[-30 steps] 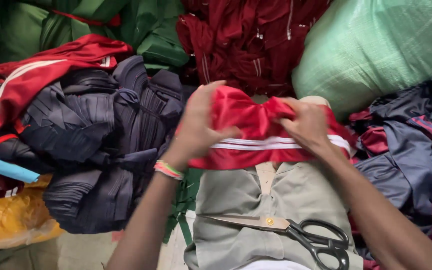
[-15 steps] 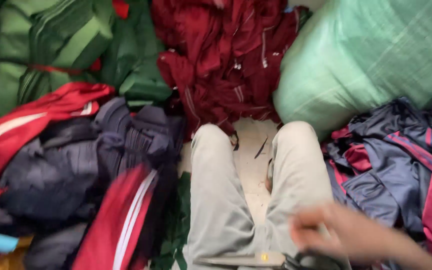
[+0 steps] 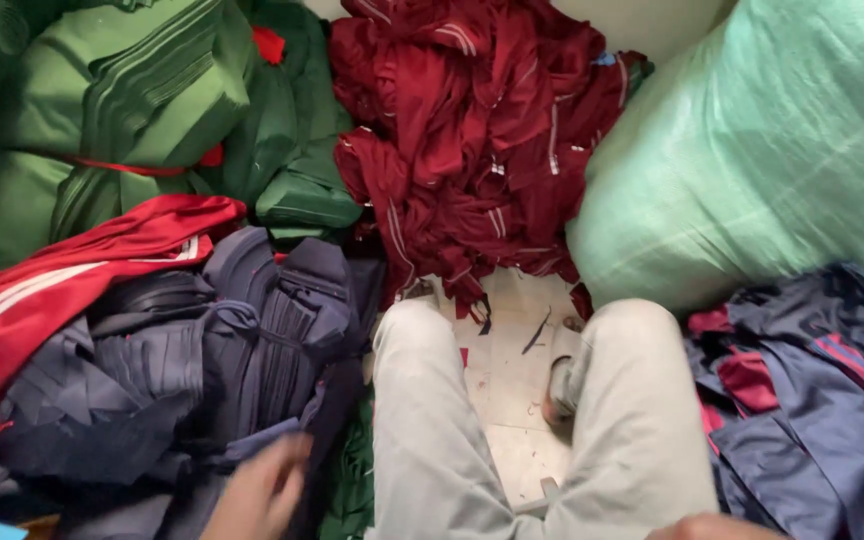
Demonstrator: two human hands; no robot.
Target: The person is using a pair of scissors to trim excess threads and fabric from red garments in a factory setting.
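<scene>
Blurred left hand [image 3: 257, 495] on crumpled navy fabric bundle [image 3: 202, 370], maroon heap [image 3: 472, 130]

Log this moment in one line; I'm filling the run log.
left hand: blurred, at navy pile, empty | right hand: frame edge, grip unclear | maroon heap ahead | green sack right

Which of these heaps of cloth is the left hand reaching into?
The navy heap: the left hand rests on its edge, unlike the green and maroon piles farther off.
</scene>
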